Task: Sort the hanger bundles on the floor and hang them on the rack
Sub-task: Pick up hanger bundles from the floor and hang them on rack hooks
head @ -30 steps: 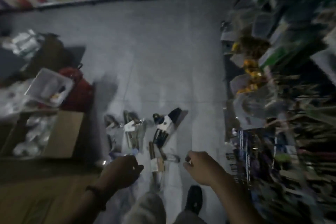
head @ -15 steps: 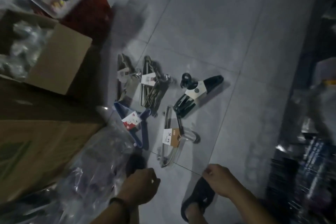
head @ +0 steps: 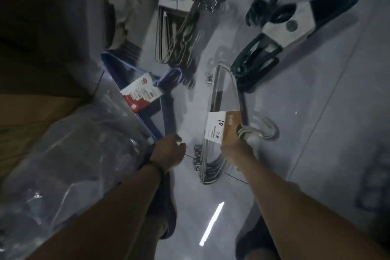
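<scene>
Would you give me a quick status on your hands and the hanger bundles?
Left hand at blue bundle's near end, grip unclear. Right hand at pale labelled bundle's hooks, grip hidden. Neither lifted yet. Plastic bag close on left.

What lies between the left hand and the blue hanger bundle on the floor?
Nothing visible. The left hand is at the near end of the blue hanger bundle; whether it grips it is unclear. A clear plastic bag lies beside it on the left and covers only that edge.
</scene>
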A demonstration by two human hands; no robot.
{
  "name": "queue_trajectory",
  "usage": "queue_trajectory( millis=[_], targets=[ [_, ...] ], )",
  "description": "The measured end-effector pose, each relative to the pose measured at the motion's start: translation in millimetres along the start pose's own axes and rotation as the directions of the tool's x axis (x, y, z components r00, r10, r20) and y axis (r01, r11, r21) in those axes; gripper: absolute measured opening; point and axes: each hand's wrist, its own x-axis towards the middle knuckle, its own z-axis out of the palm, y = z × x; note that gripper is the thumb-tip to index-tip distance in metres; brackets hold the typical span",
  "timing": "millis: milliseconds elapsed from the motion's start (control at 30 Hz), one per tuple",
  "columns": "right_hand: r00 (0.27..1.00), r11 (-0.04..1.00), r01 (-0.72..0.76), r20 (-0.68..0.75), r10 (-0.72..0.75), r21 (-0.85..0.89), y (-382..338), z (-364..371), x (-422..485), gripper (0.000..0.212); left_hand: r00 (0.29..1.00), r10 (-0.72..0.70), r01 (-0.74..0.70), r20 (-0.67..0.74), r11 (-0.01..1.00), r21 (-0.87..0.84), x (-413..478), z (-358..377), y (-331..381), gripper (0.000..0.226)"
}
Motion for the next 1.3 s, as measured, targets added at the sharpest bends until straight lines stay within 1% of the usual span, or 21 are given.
queue_trajectory(
  millis=[67,133,167,267,333,400,467,533,633,667,733,767,800,867,900,967,1033,1133,1200,1233,1300],
  targets=[
    [0.994,0.985,-0.098,-0.032,0.103,0.139,3.8,24.2,16.9,0.036,1.000,0.013,-0.012,0.006,0.997,-0.080,7.8,13.6,-11.1,0.022],
    [0.965,0.902,-0.234,-0.023,0.259,0.362,13.8,40.3,23.3,0.059,0.997,0.037,-0.028,0.065,0.992,-0.124,11.2,28.4,-19.7,0.027],
    [0.960,0.876,-0.241,-0.030,0.278,0.418,18.3,47.6,26.3,0.061,0.994,0.048,-0.032,0.095,0.986,-0.163,11.3,36.2,-23.9,0.028],
    [0.979,0.852,-0.167,-0.021,0.204,0.496,11.4,59.7,6.5,0.026,0.987,0.021,0.044,0.157,0.915,-0.400,1.6,43.3,-26.8,0.028],
    [0.991,0.810,-0.092,-0.026,0.131,0.579,-0.3,55.6,-25.4,0.010,0.985,0.001,0.111,0.174,0.767,-0.633,-10.1,34.6,-27.4,0.039],
    [0.997,0.779,-0.067,0.024,0.066,0.624,-1.9,45.8,-59.2,0.010,0.975,0.060,0.137,0.213,0.594,-0.793,-26.6,16.9,-21.9,0.054],
    [0.993,0.788,-0.087,0.121,0.016,0.609,4.9,37.1,-92.0,0.012,0.967,0.129,0.119,0.220,0.534,-0.837,-45.0,-5.2,-10.5,0.059],
    [0.981,0.819,-0.038,0.178,-0.079,0.572,12.7,32.9,-124.6,0.016,0.978,0.136,0.074,0.158,0.482,-0.873,-62.8,-24.5,-0.6,0.058],
    [0.969,0.872,0.070,0.176,-0.175,0.484,17.9,35.4,-161.5,0.022,0.991,0.114,0.022,0.074,0.405,-0.914,-93.5,-47.2,7.2,0.063],
    [0.957,0.898,0.128,0.186,-0.223,0.420,17.8,34.0,-170.3,0.026,0.994,0.099,0.002,0.045,0.401,-0.916,-103.3,-53.5,6.8,0.058],
    [0.882,0.909,0.202,0.336,-0.331,0.364,8.1,24.6,-179.1,0.046,0.999,-0.011,-0.036,-0.043,0.360,-0.932,-120.1,-66.3,0.9,0.041],
    [0.838,0.897,0.161,0.422,-0.344,0.412,2.5,19.2,-176.7,0.052,0.993,-0.078,-0.055,-0.088,0.358,-0.932,-125.7,-72.7,-3.8,0.033],
    [0.831,0.874,0.059,0.461,-0.311,0.483,-8.7,10.9,-172.3,0.048,0.979,-0.143,-0.081,-0.146,0.382,-0.921,-128.5,-78.7,-9.6,0.027],
    [0.895,0.799,-0.117,0.410,-0.172,0.590,-32.4,-1.2,-152.0,0.031,0.933,-0.258,-0.116,-0.252,0.447,-0.887,-124.7,-86.1,-30.1,0.025],
    [0.940,0.795,-0.084,0.313,-0.138,0.601,-46.3,-5.0,-140.5,0.026,0.898,-0.323,-0.118,-0.298,0.475,-0.872,-120.7,-88.2,-40.2,0.025],
    [0.984,0.902,0.144,0.039,-0.174,0.406,-77.8,-4.5,-118.1,0.020,0.825,-0.423,-0.099,-0.374,0.544,-0.833,-112.4,-91.2,-57.4,0.027],
    [0.914,0.913,0.400,-0.116,-0.390,0.083,-118.4,4.0,-98.7,0.013,0.790,-0.459,-0.087,-0.407,0.574,-0.814,-104.0,-92.5,-68.9,0.031],
    [0.755,0.735,0.610,-0.066,-0.652,-0.295,-188.3,25.7,-64.3,0.043,0.793,-0.460,-0.085,-0.400,0.566,-0.820,-93.8,-90.8,-82.7,0.028],
    [0.671,0.579,0.679,0.061,-0.739,-0.451,-230.7,38.4,-41.7,0.072,0.804,-0.452,-0.075,-0.386,0.567,-0.820,-86.5,-86.0,-95.9,0.023],
    [0.647,0.502,0.694,0.140,-0.750,-0.517,-247.4,43.4,-30.9,0.084,0.812,-0.446,-0.068,-0.376,0.568,-0.820,-83.1,-83.3,-101.5,0.022],
    [0.654,0.338,0.642,0.263,-0.709,-0.688,-269.9,48.3,-10.9,0.104,0.825,-0.443,-0.038,-0.350,0.574,-0.818,-76.7,-77.4,-113.2,0.022]
  ],
)
